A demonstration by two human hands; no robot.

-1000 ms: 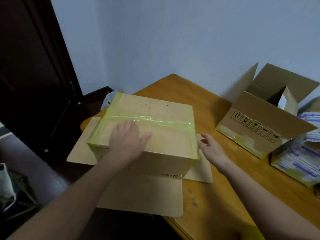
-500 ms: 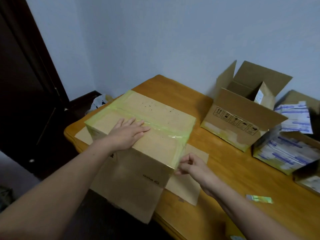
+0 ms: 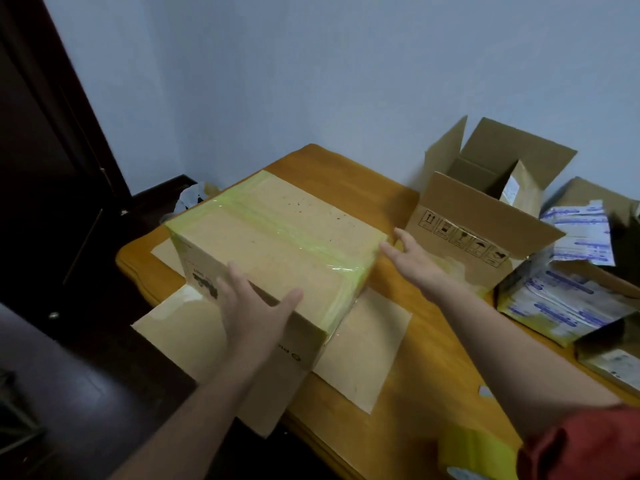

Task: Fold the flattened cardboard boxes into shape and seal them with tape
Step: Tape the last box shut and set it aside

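You are shifting your open left hand [image 3: 252, 306] to the taped box [image 3: 277, 244] at 7 o'clock, open right hand [image 3: 412, 261] to 3 o'clock, likely for lifting.

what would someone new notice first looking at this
The closed cardboard box sealed with yellow-green tape sits centre frame on flat cardboard sheets, the left hand on its near corner and the right hand open by its right end. Behind it to the right stands an open box with its flaps up.
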